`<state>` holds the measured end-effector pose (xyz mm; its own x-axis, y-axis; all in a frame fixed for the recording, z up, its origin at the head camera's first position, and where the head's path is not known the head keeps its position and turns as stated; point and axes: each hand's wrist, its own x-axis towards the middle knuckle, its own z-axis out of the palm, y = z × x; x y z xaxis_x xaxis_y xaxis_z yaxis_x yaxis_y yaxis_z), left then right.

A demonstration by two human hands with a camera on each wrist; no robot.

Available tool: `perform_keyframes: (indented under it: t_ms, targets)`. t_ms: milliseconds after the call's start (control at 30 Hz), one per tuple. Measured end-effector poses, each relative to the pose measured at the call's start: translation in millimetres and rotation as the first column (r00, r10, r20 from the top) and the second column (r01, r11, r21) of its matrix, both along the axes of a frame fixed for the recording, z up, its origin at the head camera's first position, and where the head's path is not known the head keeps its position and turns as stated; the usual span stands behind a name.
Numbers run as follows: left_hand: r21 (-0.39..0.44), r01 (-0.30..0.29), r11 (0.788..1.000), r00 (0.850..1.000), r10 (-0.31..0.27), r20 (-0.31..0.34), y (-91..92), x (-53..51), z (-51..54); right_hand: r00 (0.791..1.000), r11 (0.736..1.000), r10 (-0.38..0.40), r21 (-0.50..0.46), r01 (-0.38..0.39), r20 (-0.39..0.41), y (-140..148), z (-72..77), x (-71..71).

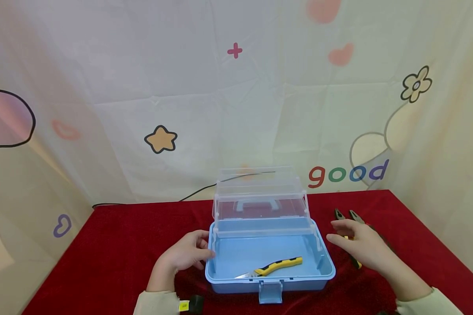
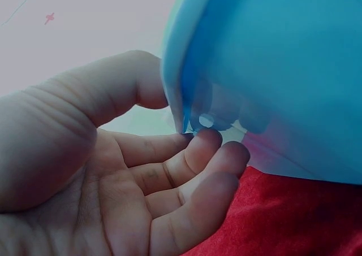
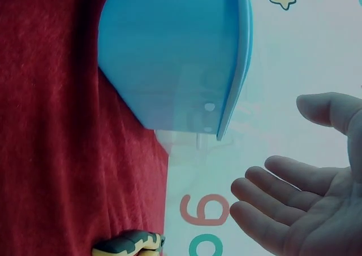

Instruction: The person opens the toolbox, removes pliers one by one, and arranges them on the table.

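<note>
A blue toolbox [image 1: 270, 285] with a raised clear lid [image 1: 260, 203] stands on the red cloth. Inside it lies a tool with a curved yellow-and-black handle [image 1: 280, 265] and a silver end. My left hand [image 1: 187, 251] grips the box's left rim, thumb over the edge and fingers bent against the outer wall. To the right of the box, my right hand [image 1: 358, 243] hovers with its fingers apart and holds nothing. Beneath it are pliers with yellow-and-black handles [image 1: 356, 263], partly hidden; the right wrist view shows a handle [image 3: 130, 243] below the box.
A second pair of pliers [image 1: 355, 216] lies beside the first, mostly behind the right hand. The box's front latch [image 1: 270, 292] hangs down. A printed white curtain [image 1: 236, 109] rises behind the red-covered table [image 1: 114, 258], and a thin black cable [image 1: 201, 189] runs along the back.
</note>
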<state>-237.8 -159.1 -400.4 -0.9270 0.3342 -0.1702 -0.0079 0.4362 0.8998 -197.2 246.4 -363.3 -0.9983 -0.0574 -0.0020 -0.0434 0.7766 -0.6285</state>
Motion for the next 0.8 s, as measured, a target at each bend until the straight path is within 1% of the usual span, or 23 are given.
perform_keyframes:
  t_ms: [300,467,800]
  targets:
    - [-0.001,-0.009,1.0,1.0,0.009,-0.001,0.4,-1.2,-1.4,1.0,0.999,0.028,-0.032,-0.029,-0.009,-11.2,2.5,4.2]
    - [-0.004,-0.017,1.0,1.0,0.017,0.003,0.9,-1.7,-1.5,0.999,0.998,0.043,-0.046,-0.043,-0.011,-15.6,2.7,4.5]
    - [-0.005,-0.011,1.0,1.0,0.011,-0.003,0.9,-1.7,-1.8,0.996,0.992,0.094,-0.085,-0.093,0.001,-24.1,1.1,4.1]
